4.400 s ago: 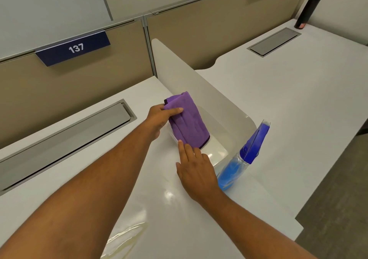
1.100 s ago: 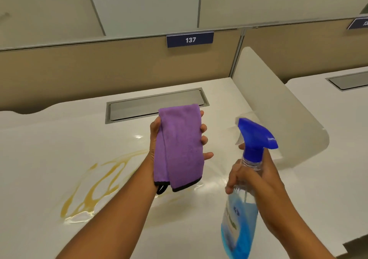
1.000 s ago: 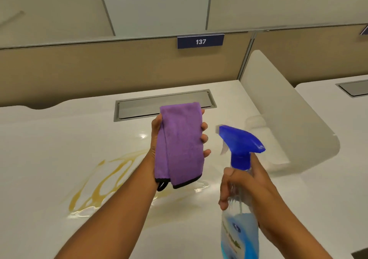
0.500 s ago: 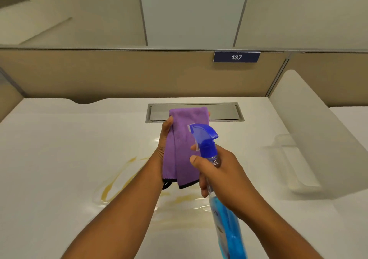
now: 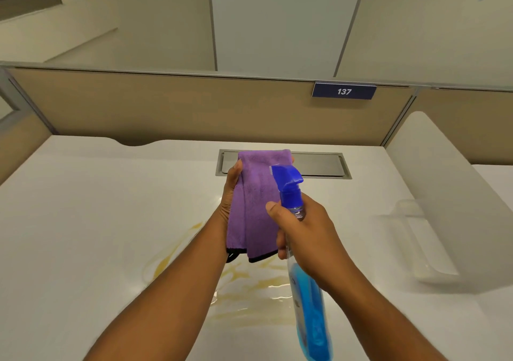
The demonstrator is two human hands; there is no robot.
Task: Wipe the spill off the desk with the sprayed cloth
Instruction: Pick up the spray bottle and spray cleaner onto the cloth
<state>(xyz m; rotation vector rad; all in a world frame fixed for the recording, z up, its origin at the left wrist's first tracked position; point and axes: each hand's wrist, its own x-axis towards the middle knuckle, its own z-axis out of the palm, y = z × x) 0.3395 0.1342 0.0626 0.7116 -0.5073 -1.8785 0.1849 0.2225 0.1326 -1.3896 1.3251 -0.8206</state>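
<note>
My left hand (image 5: 229, 194) holds a folded purple cloth (image 5: 255, 208) upright above the white desk (image 5: 83, 221). My right hand (image 5: 308, 235) grips a spray bottle (image 5: 308, 305) of blue liquid by its neck, and the blue nozzle (image 5: 286, 176) points at the cloth from close range. A yellowish spill (image 5: 249, 285) spreads over the desk below both hands, with streaks running left under my left forearm.
A grey cable hatch (image 5: 319, 164) is set into the desk behind the cloth. A tan partition with a "137" plate (image 5: 343, 91) closes the back. A white side divider (image 5: 444, 208) with a clear tray (image 5: 416, 238) stands at the right.
The view has swung left from the divider to the spill. My right hand picked up the bottle and brought its nozzle up against the cloth, which my left hand lifted off the tray.
</note>
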